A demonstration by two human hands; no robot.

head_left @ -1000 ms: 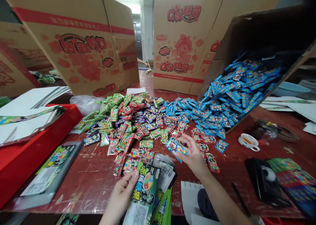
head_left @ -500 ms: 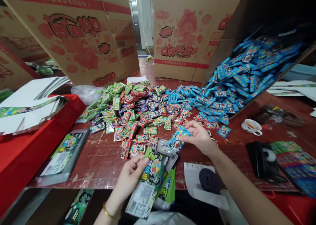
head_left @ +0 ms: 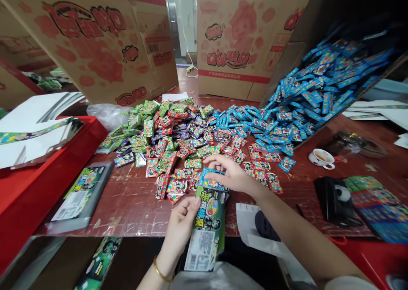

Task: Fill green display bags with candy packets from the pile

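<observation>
My left hand (head_left: 181, 220) pinches the left edge of a printed candy pouch (head_left: 207, 230), dark green and black with a white label at its lower end. At the pouch's top edge, my right hand (head_left: 229, 173) is closed on blue candy packets (head_left: 212, 177); I cannot tell whether they are partly inside the pouch. Behind both hands lies a heap of small candy packets, with green ones (head_left: 148, 126), red ones (head_left: 178, 173) and purple ones (head_left: 197, 128) mixed. Blue packets (head_left: 287, 124) spill onto the table from a tipped carton at the right.
Cardboard cartons (head_left: 95, 48) stand along the back. A red tray (head_left: 60, 154) bearing white card sheets is at the left, near a stack of pouches (head_left: 81, 196). A white cup (head_left: 321, 158), a black tape dispenser (head_left: 334, 201) and packet strips (head_left: 379, 205) lie right.
My right hand has moved left and brought the blue packets to the pouch's top edge. The pouch has turned more upright in my left hand and shifted right.
</observation>
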